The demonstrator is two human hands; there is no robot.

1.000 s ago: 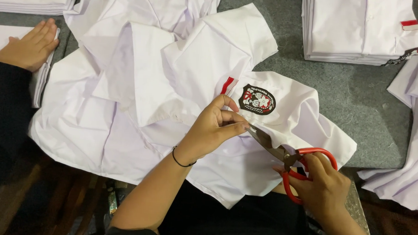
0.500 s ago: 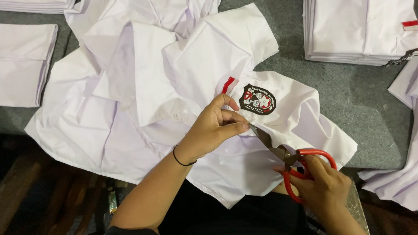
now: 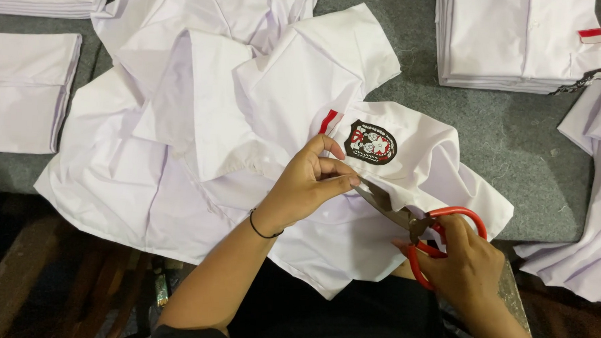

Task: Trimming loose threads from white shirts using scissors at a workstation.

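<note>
A white shirt (image 3: 179,157) lies spread and rumpled on the grey table (image 3: 530,159). Its pocket carries a dark shield-shaped badge (image 3: 370,142) with a small red tab beside it. My left hand (image 3: 306,183) pinches a fold of the shirt just left of the badge; a thin black band circles that wrist. My right hand (image 3: 465,261) grips red-handled scissors (image 3: 419,228), whose metal blades point up-left and meet the fabric right at my left fingertips.
A stack of folded white shirts (image 3: 522,43) stands at the back right. More folded shirts (image 3: 23,93) lie at the left and top left. Loose white cloth (image 3: 596,202) hangs along the right edge. A wooden frame (image 3: 32,272) shows below the table.
Another person's hand and dark sleeve at the far left have withdrawn out of view. My hands and the scissors stay nearly where they were.
</note>
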